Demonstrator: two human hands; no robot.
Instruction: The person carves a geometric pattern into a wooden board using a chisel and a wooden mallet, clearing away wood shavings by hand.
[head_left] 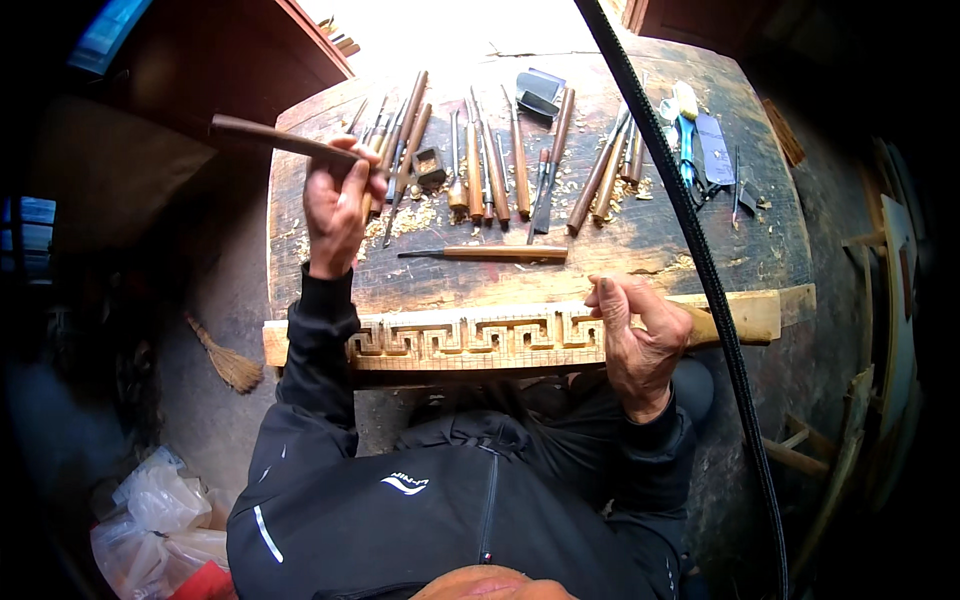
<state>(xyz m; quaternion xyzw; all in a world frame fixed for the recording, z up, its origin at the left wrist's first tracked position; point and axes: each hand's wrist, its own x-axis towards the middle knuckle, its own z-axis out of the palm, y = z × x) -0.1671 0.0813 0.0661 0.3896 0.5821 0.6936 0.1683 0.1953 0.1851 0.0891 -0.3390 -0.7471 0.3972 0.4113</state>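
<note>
My left hand (pixel 338 205) is raised over the left side of the workbench, closed around a chisel (pixel 262 133). The chisel's dark wooden handle points up and to the left; its blade end is blurred against the tools behind. A pale wooden board (pixel 480 335), carved with a square meander pattern over a pencilled grid, lies along the bench's near edge. Over its right part is my right hand (pixel 645 345), thumb and fingers drawn together; whatever they may hold is too small to tell. A rounded wooden piece (pixel 708 325) lies beside that hand, partly covered by it.
Several chisels (pixel 495 170) lie in a row across the workbench (pixel 640 245) among wood shavings. One chisel (pixel 505 253) lies crosswise nearer me. A brush (pixel 686 130) is at the far right. A black cable (pixel 690 215) crosses the view. A broom (pixel 228 362) lies on the floor at left.
</note>
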